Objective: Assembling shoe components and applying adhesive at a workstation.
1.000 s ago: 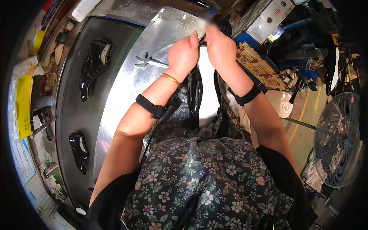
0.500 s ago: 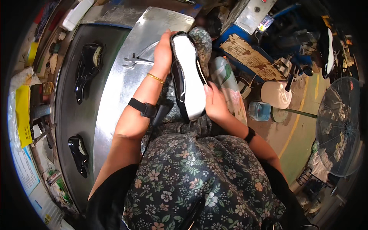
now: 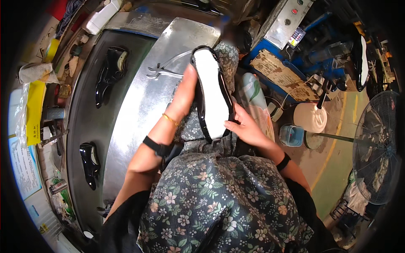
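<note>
A glossy black shoe point(image 3: 214, 93) is held sole up over my lap, its pale white underside facing me. My right hand point(image 3: 249, 127) grips its near right side, thumb on the sole's edge and the other fingers along the side. Against the far left side rests my left hand point(image 3: 184, 93), slightly blurred, with most of its fingers hidden behind the shoe. Left of that hand, pincers point(image 3: 162, 71) with metal jaws and long handles lie on a shiny metal plate point(image 3: 133, 107).
Two more black shoes, one farther off point(image 3: 110, 71) and one nearer point(image 3: 89, 164), lie on a dark belt point(image 3: 78, 114) at the left. A cluttered shelf point(image 3: 55, 114) runs beyond it. At right stand a fan point(image 3: 382, 147), a blue tub point(image 3: 292, 135) and a beige container point(image 3: 310, 118).
My left hand has slid from the shoe's far end down along its left side. My right hand has shifted nearer along the right side, its thumb now on the sole. The view has shifted slightly.
</note>
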The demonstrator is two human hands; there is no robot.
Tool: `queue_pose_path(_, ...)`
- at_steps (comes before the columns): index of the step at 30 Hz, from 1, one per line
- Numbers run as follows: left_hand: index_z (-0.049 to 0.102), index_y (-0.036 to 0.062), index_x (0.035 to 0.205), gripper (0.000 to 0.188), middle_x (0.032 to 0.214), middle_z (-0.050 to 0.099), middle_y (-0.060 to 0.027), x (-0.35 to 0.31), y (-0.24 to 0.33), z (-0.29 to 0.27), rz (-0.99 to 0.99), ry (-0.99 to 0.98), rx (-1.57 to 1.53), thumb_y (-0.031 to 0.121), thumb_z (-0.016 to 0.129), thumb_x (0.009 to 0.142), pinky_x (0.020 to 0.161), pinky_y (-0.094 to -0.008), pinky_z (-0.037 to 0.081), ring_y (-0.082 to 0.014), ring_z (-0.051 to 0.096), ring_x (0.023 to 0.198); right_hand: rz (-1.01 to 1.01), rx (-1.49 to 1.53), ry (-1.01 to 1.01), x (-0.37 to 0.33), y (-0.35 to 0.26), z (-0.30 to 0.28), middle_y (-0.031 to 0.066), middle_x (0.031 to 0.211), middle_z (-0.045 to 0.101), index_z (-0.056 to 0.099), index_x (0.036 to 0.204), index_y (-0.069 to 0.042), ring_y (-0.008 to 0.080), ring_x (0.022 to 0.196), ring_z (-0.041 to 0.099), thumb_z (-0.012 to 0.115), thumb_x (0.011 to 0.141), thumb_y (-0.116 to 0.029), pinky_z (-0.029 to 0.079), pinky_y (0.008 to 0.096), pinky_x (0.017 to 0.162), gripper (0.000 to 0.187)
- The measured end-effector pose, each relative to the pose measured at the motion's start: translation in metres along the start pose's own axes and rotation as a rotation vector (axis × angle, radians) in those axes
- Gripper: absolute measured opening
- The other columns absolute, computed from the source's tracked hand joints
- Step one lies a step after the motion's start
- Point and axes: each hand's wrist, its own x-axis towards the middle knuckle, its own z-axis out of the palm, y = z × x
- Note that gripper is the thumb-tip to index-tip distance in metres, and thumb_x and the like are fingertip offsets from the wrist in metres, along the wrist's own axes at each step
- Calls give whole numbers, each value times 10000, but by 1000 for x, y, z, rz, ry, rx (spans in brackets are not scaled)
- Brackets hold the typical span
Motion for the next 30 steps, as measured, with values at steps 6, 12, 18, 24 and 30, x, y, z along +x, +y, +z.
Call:
queue_pose_path(6,227,-13,1480,631,1354,500,-181,-11,25,8,56,7,258,286,507,999,1023,-315,388,-215,484,1234,-78,-3,120,24,21,10,81,1174,612,385,1366,20,133,1074,584,562,933,-2,464,284,920,469)
queue_pose_path(12,66,19,1521,852,1357,472,-154,-73,21,18,-210,110,-195,240,643,934,955,-310,455,-194,521,1161,-32,-111,170,17,-9,16,125,1227,599,381,1379,60,156,1095,572,615,936,-97,475,294,913,525)
queue_pose_path(18,456,98,1369,421,1116,628,-31,-73,44,-43,-484,155,-547,215,553,976,838,-322,530,-169,616,978,-243,-444,-236,36,-68,-3,196,1016,682,487,1314,6,239,951,678,671,908,-237,512,345,826,508)
queue_pose_path(24,363,69,1455,877,1260,554,-191,-107,75,-103,100,311,492,93,813,703,904,-449,487,-319,589,1064,-460,-1546,738,2,-271,-213,169,976,663,650,1023,-27,328,948,649,698,835,-211,520,380,837,269)
queue_pose_path(30,533,76,1330,781,1512,99,-360,-121,25,-100,81,200,1186,221,844,629,1092,-504,310,-524,236,1371,80,-1464,1420,-65,-281,-351,255,1314,465,448,1409,-198,446,1194,474,801,651,-422,421,482,988,866)
